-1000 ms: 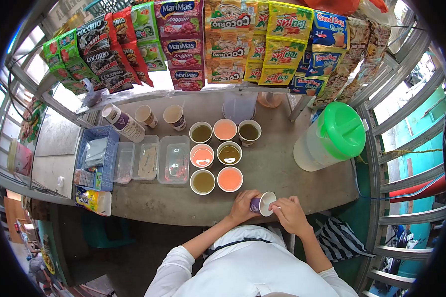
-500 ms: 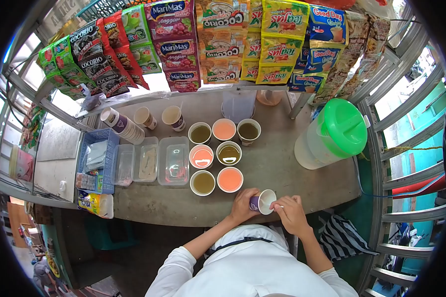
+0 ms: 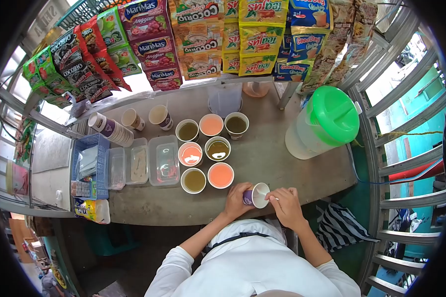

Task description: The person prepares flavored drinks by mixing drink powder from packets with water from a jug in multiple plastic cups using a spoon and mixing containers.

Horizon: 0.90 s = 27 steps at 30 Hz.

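My left hand is wrapped round a purple-and-white paper cup at the table's front edge. The cup leans with its mouth toward my right. Pinched in my right hand is a thin white spoon that reaches into the cup. What lies at the bottom of this cup is hard to make out. Just beyond my left hand stand several filled paper cups, some with a pink drink and some with a dark greenish one.
A green-lidded pitcher stands at the right. To the left are clear plastic boxes, a blue basket, a stack of cups and two separate paper cups. Drink sachets hang across the far side.
The view has shifted, so the table things appear further left and slightly higher. Both hands keep their hold on the cup and spoon; the spoon has moved slightly in the cup.
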### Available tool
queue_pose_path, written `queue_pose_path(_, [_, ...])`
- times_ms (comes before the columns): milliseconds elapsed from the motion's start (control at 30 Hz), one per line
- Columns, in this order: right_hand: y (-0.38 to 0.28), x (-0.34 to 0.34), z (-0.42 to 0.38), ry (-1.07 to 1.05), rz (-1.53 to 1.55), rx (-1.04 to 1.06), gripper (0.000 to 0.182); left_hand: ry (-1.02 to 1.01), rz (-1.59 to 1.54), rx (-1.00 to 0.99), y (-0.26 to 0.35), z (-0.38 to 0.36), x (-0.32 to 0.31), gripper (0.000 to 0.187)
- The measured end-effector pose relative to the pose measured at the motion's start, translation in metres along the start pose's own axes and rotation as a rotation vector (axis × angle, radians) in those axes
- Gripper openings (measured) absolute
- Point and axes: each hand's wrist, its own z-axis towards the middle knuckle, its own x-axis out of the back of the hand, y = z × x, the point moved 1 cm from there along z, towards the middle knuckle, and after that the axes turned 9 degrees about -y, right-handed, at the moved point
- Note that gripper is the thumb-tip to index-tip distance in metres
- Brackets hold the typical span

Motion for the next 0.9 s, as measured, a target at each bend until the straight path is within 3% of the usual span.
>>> queue_pose_path(267, [0.001, 0.005, 0.002, -0.13, -0.062, 0.002, 0.019, 0.021, -0.005, -0.029, -0.001, 0.0, 0.0, 0.083])
queue_pose_path(767, [-0.019, 0.033, -0.005, -0.11, 0.0, 0.021, 0.019, 0.058, -0.06, -0.005, -0.006, -0.004, -0.002, 0.086])
queue_pose_path(900, [-0.019, 0.033, -0.008, -0.234, 0.01, 0.025, 0.019, 0.031, -0.028, 0.01, -0.006, -0.005, -0.002, 0.087])
